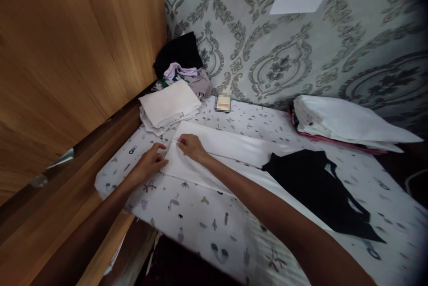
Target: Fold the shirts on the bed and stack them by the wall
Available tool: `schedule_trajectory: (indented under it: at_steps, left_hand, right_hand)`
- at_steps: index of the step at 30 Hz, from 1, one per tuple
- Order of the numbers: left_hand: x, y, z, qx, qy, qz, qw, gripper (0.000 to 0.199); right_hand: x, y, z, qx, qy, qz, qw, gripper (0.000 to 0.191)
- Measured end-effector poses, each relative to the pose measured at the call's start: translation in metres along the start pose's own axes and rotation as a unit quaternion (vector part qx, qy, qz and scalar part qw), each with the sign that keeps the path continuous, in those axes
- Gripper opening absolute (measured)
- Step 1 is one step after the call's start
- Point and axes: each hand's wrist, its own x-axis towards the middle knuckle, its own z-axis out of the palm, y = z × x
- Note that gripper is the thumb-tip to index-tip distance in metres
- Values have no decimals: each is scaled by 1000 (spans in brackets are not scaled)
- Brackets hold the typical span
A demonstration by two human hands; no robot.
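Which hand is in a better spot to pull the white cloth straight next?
Probably the right. The right hand seems to pinch the end of the white cloth, while the left hand is at its corner, fingers apart.

- Folded white cloths (170,104) lie beyond the right hand (191,147)
- Crumpled clothes (201,82) sit farther beyond it
- A white bundle (347,119) rests well to its right
- A wooden panel (76,45) stands to its left

No readable text anywhere — the small pixelated item (223,103) near the wall (234,45) possibly bears print, but it's blurred.
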Motion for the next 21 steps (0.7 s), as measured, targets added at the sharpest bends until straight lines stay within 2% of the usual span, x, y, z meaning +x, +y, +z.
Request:
schedule_trajectory:
  at_steps: [3,9,12,15,18,19,21]
  left_hand:
    - [-9,1,-2,64,9,-7,998,36]
    - [-12,5,2,168,40,1,985,31]
    - [-15,10,4,207,37,1,978,26]
    - [-20,18,6,306,35,-10,951,20]
    - [-22,30,12,418,78,38,904,23]
    - [-20,35,15,429,94,70,896,26]
    - [-12,42,23,406,104,136,898,31]
  right_hand:
    - [1,-1,2,-26,6,-9,1000,10]
    - [-4,-9,4,-104,9,-41,994,13]
    - [-6,-10,6,-133,17,-41,990,14]
    - [-5,-8,8,-137,19,-29,990,14]
    - [-6,-8,10,-103,21,-29,994,15]
    - [-7,-9,9,-85,25,-32,996,18]
    - [-14,-9,3,-49,40,-41,997,23]
